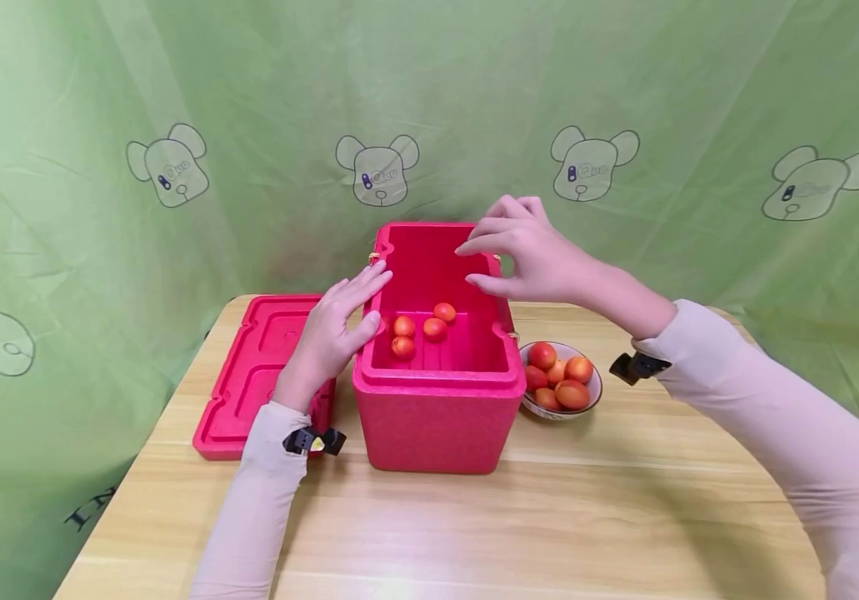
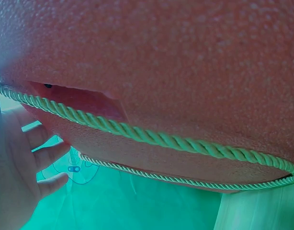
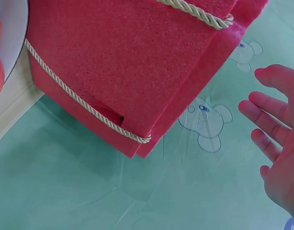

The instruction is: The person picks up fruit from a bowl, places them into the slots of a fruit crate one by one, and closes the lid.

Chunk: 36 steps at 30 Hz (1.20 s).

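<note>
So the right hand point(image 1: 526, 250) is hovering over the red box point(image 1: 436, 429), near its right rim, fingers loosely bent, gripping nothing. The left hand point(image 1: 335, 325) is resting on the box's left rim, also empty. Four orange-red fruits point(image 1: 435, 330) are sitting inside the box; more are lying in a bowl point(image 1: 566, 414) just right of it, nearer the right hand. Only the head cam's showing the box's inside; the wrist cams are catching rope point(image 3: 70, 92) along its outer sides.

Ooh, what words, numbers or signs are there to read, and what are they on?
"IN": dark letters low down on the green cloth, at the left.
Little writing on the cartoon animal heads, also on the cloth: too faint and blurred to read surely.
Red box and red lid: no writing that I can see.
</note>
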Motion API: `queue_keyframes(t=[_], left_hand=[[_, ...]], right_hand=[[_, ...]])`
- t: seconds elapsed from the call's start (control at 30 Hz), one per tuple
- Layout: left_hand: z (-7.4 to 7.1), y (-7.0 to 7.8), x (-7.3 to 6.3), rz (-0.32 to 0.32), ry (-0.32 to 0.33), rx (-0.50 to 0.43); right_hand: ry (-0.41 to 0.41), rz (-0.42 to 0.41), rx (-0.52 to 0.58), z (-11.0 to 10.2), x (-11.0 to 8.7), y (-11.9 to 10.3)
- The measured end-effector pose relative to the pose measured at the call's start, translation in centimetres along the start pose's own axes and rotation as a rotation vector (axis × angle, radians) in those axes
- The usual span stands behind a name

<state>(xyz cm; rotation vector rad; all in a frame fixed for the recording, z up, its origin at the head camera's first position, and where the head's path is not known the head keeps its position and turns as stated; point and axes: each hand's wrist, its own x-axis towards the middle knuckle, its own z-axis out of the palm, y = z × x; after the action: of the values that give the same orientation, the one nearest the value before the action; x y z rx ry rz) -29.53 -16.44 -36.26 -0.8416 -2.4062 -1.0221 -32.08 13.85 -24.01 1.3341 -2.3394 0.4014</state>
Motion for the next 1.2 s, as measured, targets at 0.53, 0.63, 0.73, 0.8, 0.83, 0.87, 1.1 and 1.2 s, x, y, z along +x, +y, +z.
queue_keyframes(t=[0.53,0.63,0.73,0.8,0.83,0.87,1.1,1.2], left_hand=[[0.6,0.1,0.4,-0.031,-0.001,-0.05],[0.6,0.0,0.3,-0.035,0.004,-0.059],[0.6,-0.1,0.2,-0.041,0.009,-0.074],[0.6,-0.2,0.1,-0.046,0.009,-0.083],[0.6,-0.2,0.1,-0.047,0.008,-0.088],[0.6,-0.2,0.1,-0.047,0.008,-0.091],[0.8,-0.1,-0.1,-0.047,0.014,-0.104],[1.0,-0.1,0.0,-0.039,0.012,-0.108]], right_hand=[[0.081,0.242,0.039,-0.5,-7.7,4.7],[0.06,0.294,0.059,0.5,-9.7,5.8],[0.045,0.328,0.08,1.7,-11.5,6.7],[0.033,0.347,0.097,2.5,-12.4,7.1],[0.026,0.356,0.108,2.9,-12.8,7.3],[0.018,0.365,0.116,3.2,-13.2,7.4],[-0.068,0.448,0.209,4.8,-14.9,7.8],[-0.117,0.487,0.234,5.2,-15.6,7.9]])
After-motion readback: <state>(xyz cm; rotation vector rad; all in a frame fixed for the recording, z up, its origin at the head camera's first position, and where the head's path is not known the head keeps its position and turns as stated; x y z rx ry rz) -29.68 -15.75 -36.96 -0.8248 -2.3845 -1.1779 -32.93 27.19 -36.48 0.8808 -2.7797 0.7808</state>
